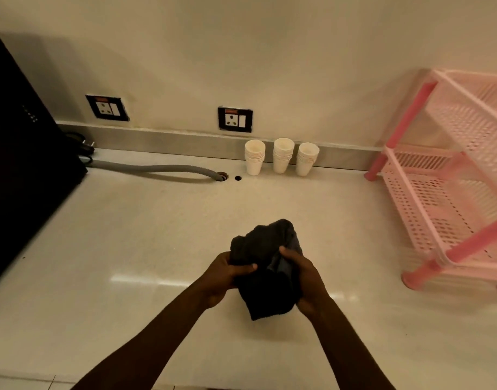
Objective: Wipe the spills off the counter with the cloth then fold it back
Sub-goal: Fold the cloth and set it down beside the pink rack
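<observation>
Bunching dark cloth [265,266] above tabletop [129,235]: left hand [223,277], right hand [305,282] both closed on it; fingers mostly hidden by folds; no spills discernible.

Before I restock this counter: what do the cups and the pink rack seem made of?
Cups: probably paper, matte off-white, thin rolled rims, nested in three stacks. Pink rack: looks like moulded plastic, slightly glossy, with lattice-slotted shelves and smooth round legs.

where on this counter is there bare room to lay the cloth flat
Widest bare patch: the counter between the black appliance and the hands, below the grey hose. A narrower strip lies between the cloth and the pink rack. The back edge is crowded by paper cups.
</observation>
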The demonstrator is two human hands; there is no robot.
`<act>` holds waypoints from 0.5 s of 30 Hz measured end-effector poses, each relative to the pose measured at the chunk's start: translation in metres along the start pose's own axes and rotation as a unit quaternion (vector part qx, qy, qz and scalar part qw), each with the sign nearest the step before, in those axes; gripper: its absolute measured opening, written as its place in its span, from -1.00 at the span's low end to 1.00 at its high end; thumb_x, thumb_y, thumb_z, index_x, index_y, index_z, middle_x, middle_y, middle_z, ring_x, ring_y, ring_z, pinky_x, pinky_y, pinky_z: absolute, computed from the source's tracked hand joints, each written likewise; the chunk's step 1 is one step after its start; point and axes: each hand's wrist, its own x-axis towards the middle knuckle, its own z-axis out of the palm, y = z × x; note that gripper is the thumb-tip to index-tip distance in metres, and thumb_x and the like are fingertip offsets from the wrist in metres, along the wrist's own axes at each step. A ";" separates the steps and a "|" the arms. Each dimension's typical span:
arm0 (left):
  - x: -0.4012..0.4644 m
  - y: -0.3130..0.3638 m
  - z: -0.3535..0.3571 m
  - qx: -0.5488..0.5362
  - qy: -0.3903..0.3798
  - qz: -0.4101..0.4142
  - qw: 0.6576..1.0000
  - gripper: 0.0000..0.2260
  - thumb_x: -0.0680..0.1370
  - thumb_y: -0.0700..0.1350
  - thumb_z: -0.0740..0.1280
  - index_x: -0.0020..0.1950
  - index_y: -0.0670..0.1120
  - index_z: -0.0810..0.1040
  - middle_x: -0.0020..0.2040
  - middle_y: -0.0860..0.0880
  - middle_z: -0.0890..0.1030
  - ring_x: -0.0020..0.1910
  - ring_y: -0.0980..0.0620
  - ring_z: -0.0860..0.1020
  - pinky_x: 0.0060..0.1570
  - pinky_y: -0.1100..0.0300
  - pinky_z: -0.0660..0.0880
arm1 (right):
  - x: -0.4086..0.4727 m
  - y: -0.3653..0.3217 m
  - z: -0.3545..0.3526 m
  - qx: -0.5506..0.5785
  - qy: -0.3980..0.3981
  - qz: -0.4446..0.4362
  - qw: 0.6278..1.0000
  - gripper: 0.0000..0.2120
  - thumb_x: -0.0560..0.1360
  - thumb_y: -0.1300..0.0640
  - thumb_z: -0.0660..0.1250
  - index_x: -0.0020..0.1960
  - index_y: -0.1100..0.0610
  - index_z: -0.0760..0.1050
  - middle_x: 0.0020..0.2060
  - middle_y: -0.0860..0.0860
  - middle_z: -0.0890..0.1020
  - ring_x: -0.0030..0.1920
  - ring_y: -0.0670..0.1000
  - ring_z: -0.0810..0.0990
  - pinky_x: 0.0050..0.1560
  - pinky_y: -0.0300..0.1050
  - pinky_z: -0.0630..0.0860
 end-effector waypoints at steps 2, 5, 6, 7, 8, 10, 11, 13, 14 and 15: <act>0.007 0.008 0.005 -0.007 0.012 0.018 1.000 -0.61 0.45 -0.17 0.55 0.27 -0.07 0.63 0.17 -0.08 0.73 0.19 -0.09 0.68 0.07 0.04 0.65 | 0.005 -0.010 -0.016 -0.118 0.079 -0.032 0.989 -0.64 0.46 0.15 0.45 0.24 0.15 0.61 0.07 0.12 0.73 0.11 0.18 0.67 0.01 0.01 0.62; 0.015 0.022 0.011 0.022 0.008 0.036 0.999 -0.56 0.46 -0.18 0.55 0.32 -0.07 0.59 0.20 -0.08 0.71 0.21 -0.09 0.67 0.20 -0.02 0.62 | 0.008 -0.019 -0.033 -0.144 0.090 -0.018 0.985 -0.58 0.32 0.02 0.47 0.17 0.08 0.63 0.04 0.10 0.73 0.13 0.19 0.65 -0.08 -0.03 0.59; 0.016 0.026 0.012 0.034 0.000 0.039 0.999 -0.55 0.45 -0.17 0.56 0.32 -0.05 0.58 0.20 -0.07 0.71 0.21 -0.09 0.67 0.19 -0.02 0.63 | 0.009 -0.020 -0.036 -0.136 0.087 0.002 0.987 -0.55 0.32 -0.07 0.50 0.17 0.06 0.63 0.07 0.08 0.72 0.14 0.17 0.65 -0.01 0.03 0.60; 0.017 0.030 0.014 0.046 -0.013 0.043 0.998 -0.55 0.45 -0.15 0.57 0.32 -0.02 0.58 0.20 -0.06 0.71 0.21 -0.07 0.67 0.17 0.01 0.64 | 0.009 -0.022 -0.039 -0.131 0.081 0.020 0.988 -0.51 0.34 -0.16 0.52 0.19 0.03 0.61 0.10 0.04 0.70 0.15 0.14 0.64 0.06 0.07 0.60; 0.018 0.034 0.016 0.058 -0.029 0.049 0.997 -0.55 0.45 -0.15 0.57 0.31 0.01 0.59 0.20 -0.05 0.71 0.20 -0.05 0.68 0.14 0.04 0.64 | 0.010 -0.022 -0.041 -0.133 0.072 0.029 0.988 -0.47 0.35 -0.20 0.53 0.23 0.01 0.58 0.11 0.01 0.69 0.15 0.11 0.63 0.08 0.06 0.60; 0.019 0.043 0.020 0.083 -0.047 0.064 0.993 -0.54 0.44 -0.11 0.57 0.32 0.02 0.58 0.22 -0.06 0.69 0.22 -0.05 0.66 0.17 0.03 0.63 | 0.014 -0.020 -0.046 -0.141 0.066 0.017 0.988 -0.42 0.35 -0.14 0.55 0.29 0.03 0.53 0.14 0.00 0.68 0.14 0.08 0.63 0.03 -0.01 0.62; 0.020 0.048 0.022 0.089 -0.042 0.070 0.993 -0.51 0.44 -0.08 0.57 0.34 0.01 0.57 0.25 -0.07 0.68 0.24 -0.06 0.65 0.21 -0.01 0.61 | 0.016 -0.020 -0.048 -0.139 0.071 0.003 0.988 -0.44 0.36 -0.07 0.55 0.30 0.05 0.53 0.15 0.03 0.69 0.13 0.08 0.65 0.01 -0.04 0.63; 0.023 0.057 0.024 0.083 -0.011 0.070 0.994 -0.50 0.45 -0.04 0.56 0.37 0.01 0.54 0.28 -0.07 0.66 0.25 -0.06 0.64 0.27 -0.06 0.58 | 0.018 -0.020 -0.055 -0.114 0.072 -0.015 0.991 -0.51 0.38 0.03 0.54 0.27 0.08 0.56 0.15 0.07 0.71 0.11 0.09 0.69 -0.03 -0.05 0.66; 0.026 0.061 0.023 0.070 0.003 0.061 0.996 -0.52 0.47 -0.05 0.55 0.36 0.01 0.54 0.28 -0.06 0.65 0.24 -0.06 0.65 0.28 -0.07 0.58 | 0.018 -0.020 -0.058 -0.095 0.067 -0.017 0.993 -0.53 0.38 0.04 0.55 0.26 0.08 0.57 0.15 0.06 0.71 0.10 0.10 0.70 -0.05 -0.06 0.67; 0.028 0.063 0.021 0.053 0.009 0.046 0.998 -0.53 0.48 -0.06 0.54 0.36 0.01 0.53 0.29 -0.06 0.65 0.24 -0.07 0.64 0.29 -0.08 0.57 | 0.018 -0.022 -0.061 -0.078 0.062 -0.016 0.995 -0.53 0.36 0.05 0.56 0.25 0.07 0.58 0.14 0.06 0.71 0.09 0.10 0.71 -0.04 -0.05 0.67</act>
